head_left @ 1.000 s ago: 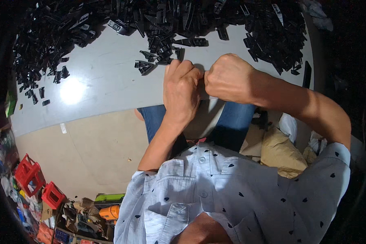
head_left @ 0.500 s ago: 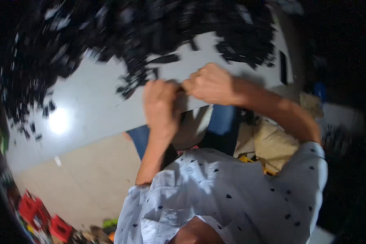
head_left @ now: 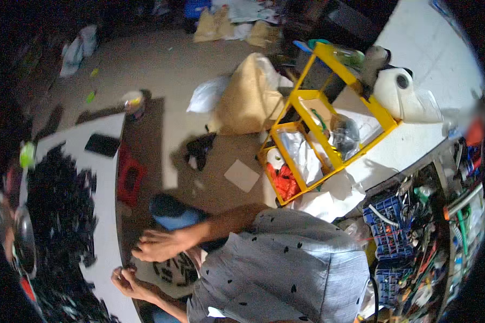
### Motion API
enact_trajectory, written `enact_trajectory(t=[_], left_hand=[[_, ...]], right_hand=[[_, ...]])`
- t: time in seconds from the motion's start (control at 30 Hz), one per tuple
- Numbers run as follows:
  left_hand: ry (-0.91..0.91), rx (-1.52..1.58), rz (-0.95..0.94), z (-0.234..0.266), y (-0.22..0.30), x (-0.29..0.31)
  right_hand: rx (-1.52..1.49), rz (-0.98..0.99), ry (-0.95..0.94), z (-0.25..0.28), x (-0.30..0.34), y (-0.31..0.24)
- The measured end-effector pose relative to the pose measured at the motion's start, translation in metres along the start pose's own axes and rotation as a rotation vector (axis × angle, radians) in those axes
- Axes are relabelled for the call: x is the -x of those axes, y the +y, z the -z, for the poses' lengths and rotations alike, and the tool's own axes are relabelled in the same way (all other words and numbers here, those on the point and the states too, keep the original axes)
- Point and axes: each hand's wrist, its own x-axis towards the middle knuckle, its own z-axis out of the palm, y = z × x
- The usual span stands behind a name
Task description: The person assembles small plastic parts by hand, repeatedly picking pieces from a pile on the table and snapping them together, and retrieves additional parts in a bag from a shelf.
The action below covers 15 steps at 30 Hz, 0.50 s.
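My left hand (head_left: 130, 284) is at the near edge of the pale table (head_left: 105, 226), fingers curled together; a small dark bit shows at its fingertips, too small to name. Just beyond it, my right hand (head_left: 163, 245) hangs over the gap beside the table, fingers loosely stretched and apart, holding nothing I can see. Between the forearms, below the hands, a pale surface with several short black pieces (head_left: 172, 271) shows partly. A large heap of small black pieces (head_left: 62, 215) covers much of the table.
A dark flat rectangular thing (head_left: 102, 144) lies at the table's far end, beside a red stool (head_left: 130, 175). On the right are a yellow divided rack (head_left: 307, 188), a tan sack (head_left: 248, 102), a white jug (head_left: 401, 94) and blue crates (head_left: 388, 229) among clutter.
The view has swung to the right; the table and black heap now lie at the left. My hands, close together over the table before, are now apart at its edge, the right one opened.
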Motion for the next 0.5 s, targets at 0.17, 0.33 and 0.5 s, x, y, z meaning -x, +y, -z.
enact_trajectory(t=[0.17, 0.33, 0.5], left_hand=[[-0.149, -0.026, -0.113, -0.076, -0.02, 0.015], [-0.253, 0.011, -0.069, -0.087, -0.043, 0.005], [-0.328, 0.181, 0.065, -0.116, -0.034, 0.026]], right_hand=[[-0.439, -0.448, -0.782, 0.032, 0.041, 0.016], [0.123, -0.408, -0.055, 0.035, 0.058, 0.009], [0.11, -0.577, -0.068, 0.01, 0.075, -0.004]])
